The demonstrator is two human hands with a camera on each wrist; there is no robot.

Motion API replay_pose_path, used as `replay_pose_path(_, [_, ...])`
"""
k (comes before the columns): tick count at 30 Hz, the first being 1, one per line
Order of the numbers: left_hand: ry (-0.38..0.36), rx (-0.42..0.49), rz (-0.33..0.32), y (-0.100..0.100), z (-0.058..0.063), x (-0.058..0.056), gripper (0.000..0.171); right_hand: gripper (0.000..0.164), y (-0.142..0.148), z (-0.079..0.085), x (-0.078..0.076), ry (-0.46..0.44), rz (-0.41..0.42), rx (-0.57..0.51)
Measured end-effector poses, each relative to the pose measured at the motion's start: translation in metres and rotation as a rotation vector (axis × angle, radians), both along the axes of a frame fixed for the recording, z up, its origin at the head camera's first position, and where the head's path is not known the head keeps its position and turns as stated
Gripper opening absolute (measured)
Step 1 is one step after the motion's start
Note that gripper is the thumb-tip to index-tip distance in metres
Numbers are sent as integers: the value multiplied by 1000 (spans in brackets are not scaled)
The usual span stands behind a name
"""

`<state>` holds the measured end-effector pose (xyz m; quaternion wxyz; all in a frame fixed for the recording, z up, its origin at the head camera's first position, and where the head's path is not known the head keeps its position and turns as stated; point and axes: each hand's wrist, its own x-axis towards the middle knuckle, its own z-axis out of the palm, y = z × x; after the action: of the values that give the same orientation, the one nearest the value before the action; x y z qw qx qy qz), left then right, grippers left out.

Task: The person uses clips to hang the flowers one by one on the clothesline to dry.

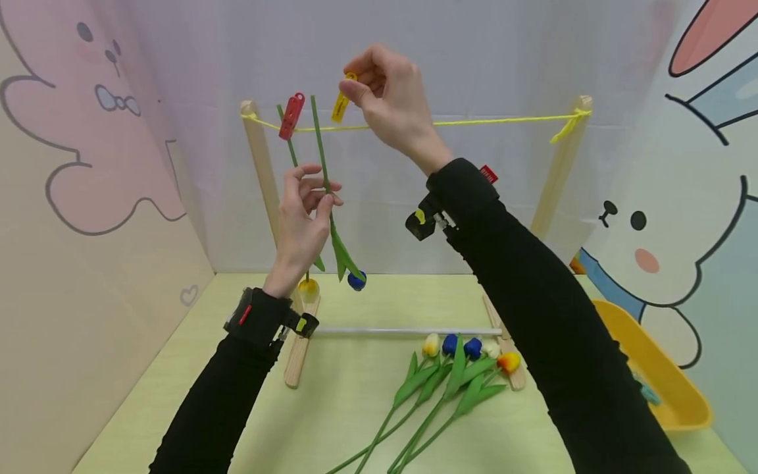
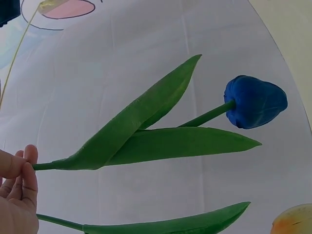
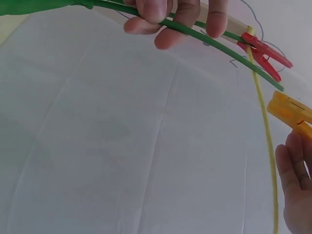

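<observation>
My left hand [image 1: 301,224] pinches the green stem of an artificial blue tulip [image 2: 256,102] between thumb and fingers. The flower hangs head down, and its stem end rises past the yellow string [image 1: 503,121]. A yellow clothespin [image 1: 340,106] is held by my right hand [image 1: 397,99], just above the string and to the right of that stem end. In the right wrist view, the clothespin's tip is near the stem but apart from it. To the left, a red clothespin [image 1: 291,116] clips another stem to the string; its yellow tulip [image 1: 308,290] hangs upside down.
The string runs between two wooden posts [image 1: 559,164] on a stand with a pale crossbar [image 1: 408,331]. Several tulips [image 1: 435,385] lie on the table [image 1: 195,395], with white, blue and orange-yellow heads. A yellow basin [image 1: 681,401] stands at the right.
</observation>
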<state>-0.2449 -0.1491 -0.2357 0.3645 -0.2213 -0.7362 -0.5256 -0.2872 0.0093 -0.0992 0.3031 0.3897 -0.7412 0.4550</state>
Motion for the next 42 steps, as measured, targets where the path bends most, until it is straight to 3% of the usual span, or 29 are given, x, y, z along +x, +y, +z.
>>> replay_pose_path(6, [-35, -5, 19, -3, 0, 1, 37, 18, -6, 1, -4, -68, 13, 1])
replay_pose_path(27, [-89, -8, 54, 1, 1, 1, 36, 14, -17, 2, -10, -176, 47, -3])
replay_pose_path(42, [-117, -2, 52, 3, 2, 0, 37, 14, -14, -1, -16, -159, 69, -4])
